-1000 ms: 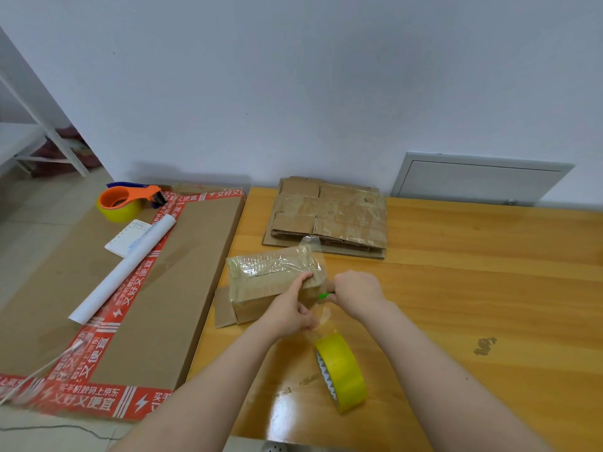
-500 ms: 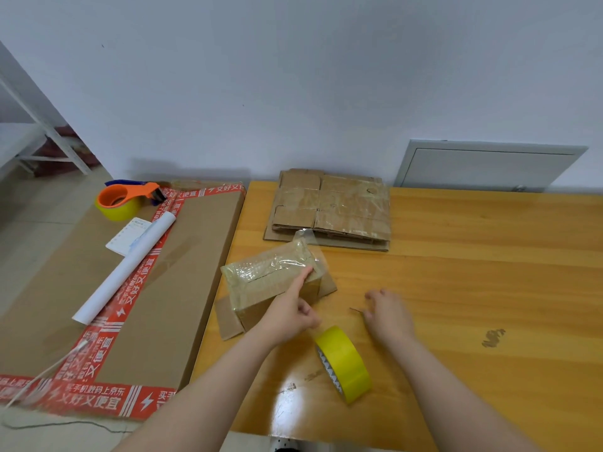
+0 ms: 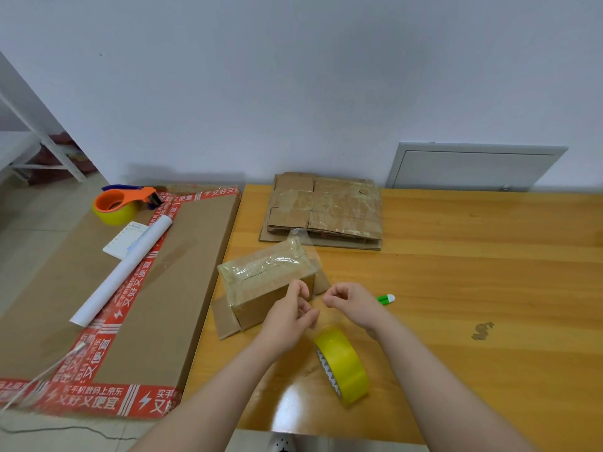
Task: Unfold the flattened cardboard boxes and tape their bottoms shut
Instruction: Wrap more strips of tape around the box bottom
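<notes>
An unfolded small cardboard box (image 3: 267, 282) lies on the wooden table (image 3: 473, 272), its upper face covered in clear tape. A loose clear tape strip (image 3: 318, 309) runs from the box toward me. My left hand (image 3: 290, 316) pinches the strip just in front of the box. My right hand (image 3: 350, 303) is close beside it, fingers curled and pinching the same strip. A yellow tape roll (image 3: 342, 363) stands on edge below my hands. A stack of flattened boxes (image 3: 326, 210) lies at the back by the wall.
A green cutter (image 3: 386, 299) lies on the table right of my right hand. To the left, a large flat carton with red tape (image 3: 130, 288) carries an orange tape dispenser (image 3: 120, 203), a white paper roll (image 3: 124, 272) and a notepad (image 3: 125, 239).
My right hand laid the green cutter on the table to the right, then came back to the tape beside my left hand. My left hand slid off the box's top toward me.
</notes>
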